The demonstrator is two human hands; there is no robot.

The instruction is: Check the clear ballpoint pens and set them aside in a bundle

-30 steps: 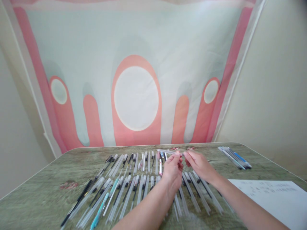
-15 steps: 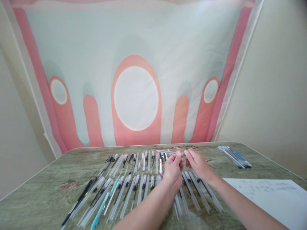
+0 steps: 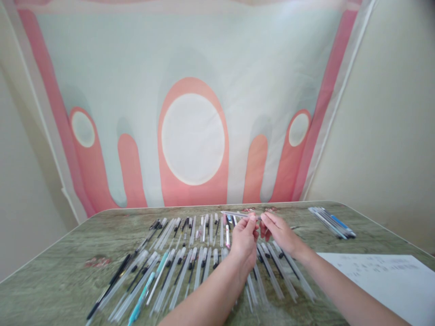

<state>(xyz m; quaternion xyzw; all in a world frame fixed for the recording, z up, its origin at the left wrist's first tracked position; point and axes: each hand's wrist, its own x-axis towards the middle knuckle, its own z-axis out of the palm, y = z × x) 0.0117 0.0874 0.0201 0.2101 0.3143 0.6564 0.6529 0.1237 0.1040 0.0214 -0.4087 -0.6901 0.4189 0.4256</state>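
Note:
A slim translucent pen (image 3: 234, 213) is held nearly level above the back row of pen parts. My left hand (image 3: 246, 235) pinches it near its right part, thumb on top. At its right end, the fingertips of my right hand (image 3: 277, 230) close on the pen. Below and around the hands, clear pen barrels (image 3: 181, 278), caps and black refills lie in two rows on the table. A teal pen (image 3: 142, 296) lies in the front row, and a white and pink pen (image 3: 227, 235) rests just left of my left hand.
A bundle of blue and clear pens (image 3: 333, 222) lies at the back right of the wood-patterned table (image 3: 61, 262). White paper (image 3: 380, 280) with faint print lies at the front right. Behind the table hangs a pink and pale cloth (image 3: 193, 136).
Both hands keep their hold on the pen. The pen and my left hand have shifted very slightly left; the pen's left tip is a little higher.

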